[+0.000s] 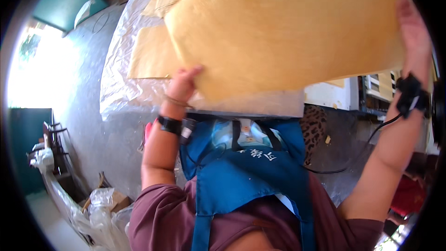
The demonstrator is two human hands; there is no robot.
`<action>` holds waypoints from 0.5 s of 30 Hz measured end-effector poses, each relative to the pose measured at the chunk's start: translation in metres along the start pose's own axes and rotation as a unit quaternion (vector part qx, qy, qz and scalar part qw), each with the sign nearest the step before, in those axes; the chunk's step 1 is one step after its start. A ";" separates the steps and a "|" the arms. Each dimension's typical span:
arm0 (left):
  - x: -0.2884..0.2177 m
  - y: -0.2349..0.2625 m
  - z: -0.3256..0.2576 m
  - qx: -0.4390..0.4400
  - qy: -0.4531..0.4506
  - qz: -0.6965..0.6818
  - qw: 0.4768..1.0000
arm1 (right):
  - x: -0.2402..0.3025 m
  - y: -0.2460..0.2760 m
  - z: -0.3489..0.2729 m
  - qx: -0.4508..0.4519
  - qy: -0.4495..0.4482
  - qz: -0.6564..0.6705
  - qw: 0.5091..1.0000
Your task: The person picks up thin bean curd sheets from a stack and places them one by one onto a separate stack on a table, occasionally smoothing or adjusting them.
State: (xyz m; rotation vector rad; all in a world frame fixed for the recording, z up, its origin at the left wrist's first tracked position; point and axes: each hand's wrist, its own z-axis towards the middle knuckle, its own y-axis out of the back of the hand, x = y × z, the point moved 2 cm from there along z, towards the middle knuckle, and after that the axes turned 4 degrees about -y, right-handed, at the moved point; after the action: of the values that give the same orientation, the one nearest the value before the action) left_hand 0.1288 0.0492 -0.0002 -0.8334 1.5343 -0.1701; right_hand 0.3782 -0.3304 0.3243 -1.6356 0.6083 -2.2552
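Observation:
A large, thin, yellow-tan sheet [288, 32] is raised in front of me, spanning the space between my hands. Its near left corner is pinched by my left hand [183, 83], with the fingers closed. At the far right, my right hand [412, 28] grips the opposite edge; some of its fingers are hidden and the hand is slightly blurred. Under the raised sheet, more flat sheets of the same colour [151, 53] lie on a table covered with clear plastic [121, 86].
White equipment with slats [378, 86] stands right of the table. A black cable [367, 151] runs from my right wrist band. Crumpled clear plastic bags [102, 204] sit at lower left, near a dark rack [55, 144]. A bright doorway [42, 74] opens at left.

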 end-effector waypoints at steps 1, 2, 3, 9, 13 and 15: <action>-0.025 0.031 0.005 -0.034 -0.037 0.038 0.998 | -0.035 0.010 0.000 -0.015 -0.058 0.023 0.998; -0.054 0.061 0.009 -0.062 -0.056 0.126 0.989 | -0.079 0.027 -0.009 -0.014 -0.126 0.045 0.991; -0.088 0.091 0.001 -0.109 -0.074 0.199 0.971 | -0.150 0.042 -0.017 -0.011 -0.219 0.081 0.972; -0.182 0.217 0.067 -0.168 0.009 0.537 0.826 | -0.331 0.058 -0.127 -0.150 -0.480 0.133 0.854; -0.169 0.246 0.095 -0.206 -0.020 0.620 0.757 | -0.369 0.056 -0.147 -0.144 -0.500 0.116 0.846; -0.150 0.253 0.107 -0.199 -0.041 0.559 0.804 | -0.376 0.067 -0.142 -0.145 -0.493 0.124 0.849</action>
State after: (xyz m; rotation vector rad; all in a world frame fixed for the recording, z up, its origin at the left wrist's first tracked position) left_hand 0.1138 0.3589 -0.0409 -0.1160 1.7656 1.0729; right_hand 0.3611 -0.1898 -0.0580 -2.3586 0.7980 -0.9183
